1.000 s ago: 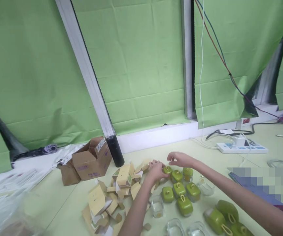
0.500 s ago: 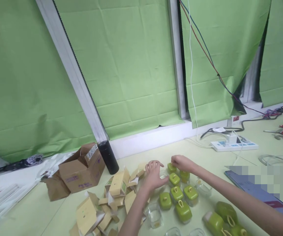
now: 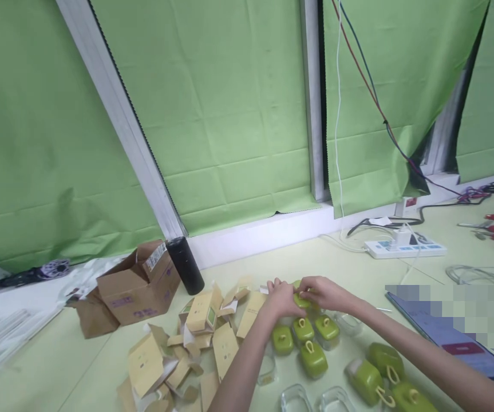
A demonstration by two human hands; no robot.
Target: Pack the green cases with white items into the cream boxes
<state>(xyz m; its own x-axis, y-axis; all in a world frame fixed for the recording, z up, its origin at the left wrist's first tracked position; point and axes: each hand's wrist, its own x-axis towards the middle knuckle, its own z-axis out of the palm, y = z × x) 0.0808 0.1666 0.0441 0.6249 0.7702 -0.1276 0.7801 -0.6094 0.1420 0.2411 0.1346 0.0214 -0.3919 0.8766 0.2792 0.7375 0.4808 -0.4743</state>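
Observation:
My left hand is at the back of a group of green-lidded clear containers, its fingers bent beside a green lid. My right hand is closed with its fingertips on a green lid at the same spot. In front of both hands stand several more containers with yellow loops, among them one green-lidded container. Clear containers without lids stand near the bottom edge. My left forearm partly hides another clear container. What lies between my left fingers is hidden.
Opened yellow cartons lie to the left, before a cardboard box and a black cylinder. More green containers lie at the lower right, near a tablet. A power strip lies behind.
My left hand has moved right, up to the green lids. My right hand has shifted slightly right and down, and the hands are now together. The view has tilted slightly.

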